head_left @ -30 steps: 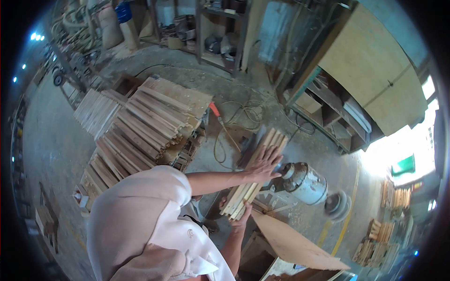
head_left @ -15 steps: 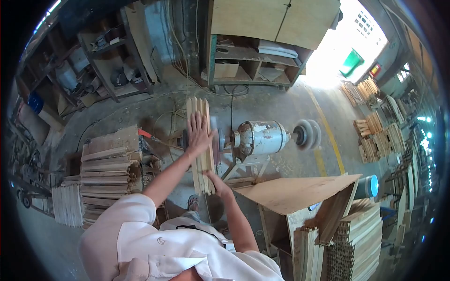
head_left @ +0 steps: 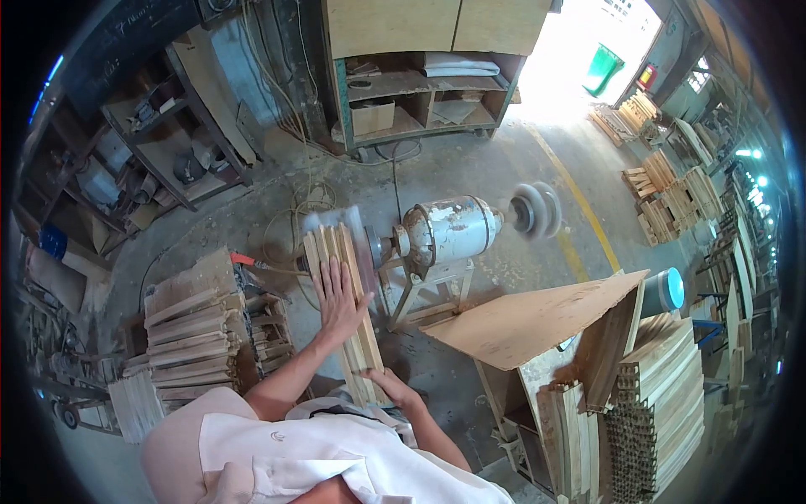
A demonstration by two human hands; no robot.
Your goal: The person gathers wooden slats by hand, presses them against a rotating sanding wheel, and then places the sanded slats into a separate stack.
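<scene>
The right hand (head_left: 392,387) was at the near end of the bundle of strips (head_left: 363,357), against its right edge; its fingers were partly hidden, so how far they closed could not be told. The left hand (head_left: 340,304) lay across the top farther along, fingers extended and slightly spread, thumb out to the right. The bundle pointed away from the person, its far end beside a blurred wheel (head_left: 363,245) on the left end of the motor (head_left: 460,230). A panel (head_left: 537,323) slanted to the right, with a tall stack (head_left: 676,395) of strips beyond its right side. A wide pile (head_left: 191,332) of strips lay to the left, near an orange handle (head_left: 243,259). A second blurred wheel (head_left: 536,210) was at the motor's right end. Farther off stood a cabinet (head_left: 395,25) and, by the bright doorway, a green bin (head_left: 603,70).
</scene>
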